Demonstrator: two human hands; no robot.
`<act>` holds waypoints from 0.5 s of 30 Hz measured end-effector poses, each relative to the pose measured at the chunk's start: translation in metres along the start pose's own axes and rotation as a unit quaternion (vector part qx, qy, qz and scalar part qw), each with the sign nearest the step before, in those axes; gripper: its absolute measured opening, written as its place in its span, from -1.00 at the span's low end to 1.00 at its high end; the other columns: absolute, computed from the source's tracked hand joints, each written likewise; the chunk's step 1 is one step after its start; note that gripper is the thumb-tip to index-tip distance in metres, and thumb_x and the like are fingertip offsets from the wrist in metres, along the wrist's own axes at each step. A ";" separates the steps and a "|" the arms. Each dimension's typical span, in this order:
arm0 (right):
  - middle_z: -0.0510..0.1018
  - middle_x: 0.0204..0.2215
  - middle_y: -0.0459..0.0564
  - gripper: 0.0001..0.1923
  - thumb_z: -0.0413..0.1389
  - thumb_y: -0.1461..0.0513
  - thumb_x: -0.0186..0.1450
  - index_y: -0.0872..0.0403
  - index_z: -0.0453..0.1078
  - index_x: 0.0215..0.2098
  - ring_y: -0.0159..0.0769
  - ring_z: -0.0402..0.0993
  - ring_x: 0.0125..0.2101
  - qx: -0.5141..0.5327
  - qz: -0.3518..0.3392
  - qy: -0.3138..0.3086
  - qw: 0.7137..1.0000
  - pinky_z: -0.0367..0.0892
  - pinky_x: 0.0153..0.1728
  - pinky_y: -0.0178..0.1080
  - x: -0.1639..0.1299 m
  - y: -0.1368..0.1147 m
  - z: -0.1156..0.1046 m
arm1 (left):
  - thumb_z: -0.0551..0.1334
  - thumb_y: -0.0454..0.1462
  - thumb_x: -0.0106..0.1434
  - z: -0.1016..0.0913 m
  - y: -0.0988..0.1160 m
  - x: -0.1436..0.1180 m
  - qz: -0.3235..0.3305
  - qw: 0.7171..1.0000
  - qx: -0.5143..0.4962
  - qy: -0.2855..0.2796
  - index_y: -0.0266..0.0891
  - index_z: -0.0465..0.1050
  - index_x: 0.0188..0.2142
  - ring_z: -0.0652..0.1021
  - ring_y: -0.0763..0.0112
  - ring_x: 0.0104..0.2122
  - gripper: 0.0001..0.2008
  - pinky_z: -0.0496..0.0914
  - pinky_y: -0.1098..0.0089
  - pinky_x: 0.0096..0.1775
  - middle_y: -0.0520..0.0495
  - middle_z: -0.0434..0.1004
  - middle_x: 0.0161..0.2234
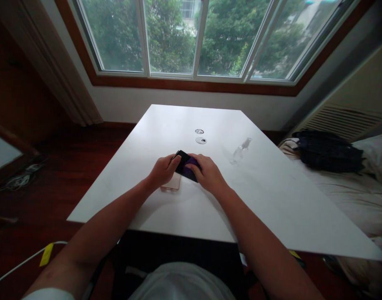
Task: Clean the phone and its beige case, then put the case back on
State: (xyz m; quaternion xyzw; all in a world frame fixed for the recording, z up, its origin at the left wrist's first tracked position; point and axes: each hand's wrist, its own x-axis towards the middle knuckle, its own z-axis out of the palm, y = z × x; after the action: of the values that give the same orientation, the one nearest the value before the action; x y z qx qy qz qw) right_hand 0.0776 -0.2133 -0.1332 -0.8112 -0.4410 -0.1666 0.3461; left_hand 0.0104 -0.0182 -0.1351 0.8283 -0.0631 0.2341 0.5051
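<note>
A dark, flat smartphone (185, 171) is held tilted above the white table, gripped at its left end by my left hand (164, 170), thumb on top. My right hand (208, 171) presses a small purple cloth (188, 165) against the phone's face, with fingers closed round the cloth and the phone's right side. Part of the cloth is hidden under my right fingers. Below my left hand lies a pinkish phone case (171, 183) on the table, partly covered by the hand and phone.
A clear spray bottle (241, 151) lies or stands on the white table (272, 208), right of my hands. Two round cable-hole fittings (201, 141) are set in the tabletop farther back. A black bag (330, 151) rests on a bed at right; a window spans the back.
</note>
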 end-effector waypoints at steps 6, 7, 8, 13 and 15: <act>0.60 -0.19 -0.06 -0.70 0.14 0.04 0.39 0.03 0.54 -0.04 -0.27 0.52 -0.20 0.173 0.119 -0.020 0.978 0.38 -0.13 -0.22 0.001 0.018 -0.013 | 0.06 -0.01 0.43 -0.007 -0.001 0.004 -0.003 0.991 -0.034 0.131 -0.26 0.15 -0.52 0.17 0.49 -0.50 -0.52 0.07 0.39 -0.44 0.03 0.10 -0.56; 0.61 -0.20 -0.06 -0.67 0.16 0.02 0.38 0.03 0.54 -0.04 -0.27 0.52 -0.21 0.201 0.138 -0.019 0.970 0.39 -0.14 -0.22 0.001 0.024 -0.014 | 0.07 -0.01 0.43 -0.008 -0.002 0.005 -0.004 0.988 -0.040 0.147 -0.26 0.14 -0.52 0.18 0.48 -0.49 -0.52 0.09 0.39 -0.43 0.03 0.10 -0.55; 0.61 -0.20 -0.05 -0.65 0.18 0.01 0.35 0.04 0.54 -0.02 -0.27 0.52 -0.21 0.229 0.159 -0.013 0.960 0.40 -0.12 -0.21 0.001 0.029 -0.013 | 0.07 -0.01 0.43 -0.008 -0.003 0.007 -0.008 0.985 -0.051 0.162 -0.26 0.14 -0.52 0.18 0.48 -0.48 -0.52 0.10 0.40 -0.43 0.02 0.10 -0.54; 0.60 -0.14 0.04 -0.54 0.31 0.02 0.23 0.13 0.53 -0.02 -0.28 0.55 -0.21 0.446 0.244 0.054 0.859 0.47 -0.06 -0.16 0.001 0.032 -0.002 | 0.11 0.07 0.39 -0.005 -0.010 0.015 -0.083 0.951 -0.204 0.219 -0.26 0.23 -0.42 0.32 0.50 -0.47 -0.54 0.26 0.47 -0.44 0.02 0.26 -0.47; 0.59 -0.12 0.08 -0.53 0.35 0.04 0.19 0.16 0.52 -0.04 -0.26 0.57 -0.21 0.534 0.261 0.051 0.803 0.51 -0.06 -0.14 0.002 0.022 0.006 | 0.12 0.10 0.37 0.001 -0.009 0.017 -0.101 0.930 -0.282 0.214 -0.26 0.31 -0.29 0.42 0.49 -0.41 -0.55 0.37 0.47 -0.40 -0.02 0.38 -0.37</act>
State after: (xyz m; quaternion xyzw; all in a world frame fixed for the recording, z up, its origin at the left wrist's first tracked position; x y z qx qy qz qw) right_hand 0.0963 -0.2158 -0.1457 -0.5727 -0.2135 0.1505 0.7770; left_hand 0.0286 -0.0120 -0.1351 0.5835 0.0673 0.3260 0.7407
